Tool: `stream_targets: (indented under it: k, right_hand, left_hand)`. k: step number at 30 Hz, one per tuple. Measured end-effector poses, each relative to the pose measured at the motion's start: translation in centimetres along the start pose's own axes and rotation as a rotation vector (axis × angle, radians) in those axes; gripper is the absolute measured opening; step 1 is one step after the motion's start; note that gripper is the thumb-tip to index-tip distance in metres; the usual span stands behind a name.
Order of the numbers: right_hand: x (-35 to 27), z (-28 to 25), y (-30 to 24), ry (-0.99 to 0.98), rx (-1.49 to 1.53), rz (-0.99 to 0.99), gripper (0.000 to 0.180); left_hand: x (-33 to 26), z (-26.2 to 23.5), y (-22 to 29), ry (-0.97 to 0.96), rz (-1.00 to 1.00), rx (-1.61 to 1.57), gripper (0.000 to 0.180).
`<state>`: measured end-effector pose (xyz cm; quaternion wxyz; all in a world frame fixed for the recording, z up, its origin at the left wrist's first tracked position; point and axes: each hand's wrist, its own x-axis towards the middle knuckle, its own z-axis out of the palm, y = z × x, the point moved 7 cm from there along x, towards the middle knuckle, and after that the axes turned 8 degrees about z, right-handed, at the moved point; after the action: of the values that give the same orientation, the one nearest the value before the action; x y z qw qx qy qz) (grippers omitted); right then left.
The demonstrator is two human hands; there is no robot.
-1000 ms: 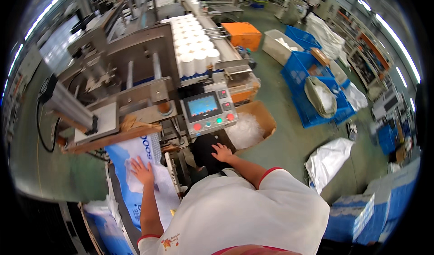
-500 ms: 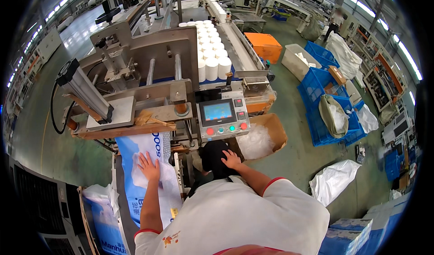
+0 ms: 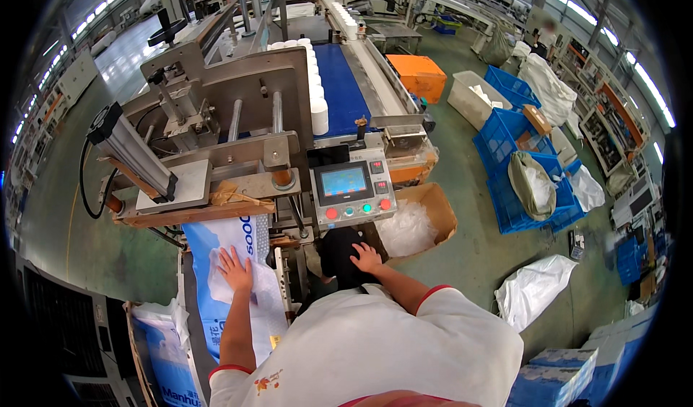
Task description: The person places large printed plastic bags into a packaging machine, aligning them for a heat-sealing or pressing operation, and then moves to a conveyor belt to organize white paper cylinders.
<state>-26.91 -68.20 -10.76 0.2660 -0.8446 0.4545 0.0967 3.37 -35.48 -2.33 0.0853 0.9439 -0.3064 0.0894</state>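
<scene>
Left hand point(image 3: 235, 268) lies flat, fingers spread, on the blue-and-white plastic bag point(image 3: 231, 291) under the packing machine point(image 3: 231, 118), gripping nothing. Right hand point(image 3: 366, 257) rests open on a black part point(image 3: 343, 259) below the control panel point(image 3: 351, 190). What that part is stays unclear; the bag's lower end is hidden by the white shirt point(image 3: 375, 349).

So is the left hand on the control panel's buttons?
No, the left hand lies flat on the blue-and-white bag, left of the control panel.

Left hand point(image 3: 234, 270) flat, fingers spread; right hand point(image 3: 366, 257) palm-down, arm bent.
</scene>
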Motion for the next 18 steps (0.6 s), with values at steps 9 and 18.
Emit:
stream_targets:
  k: [9,18]
  right_hand:
    - [0.02,-0.09,-0.23,-0.028,-0.004,0.01,0.061]
    - [0.62,0.2,-0.11,0.007,0.003,0.005,0.061]
  left_hand:
    - [-0.04,-0.25,0.04,-0.019,-0.018,0.008,0.069]
    - [-0.2,-0.44,0.17,0.02,-0.002,0.007,0.068]
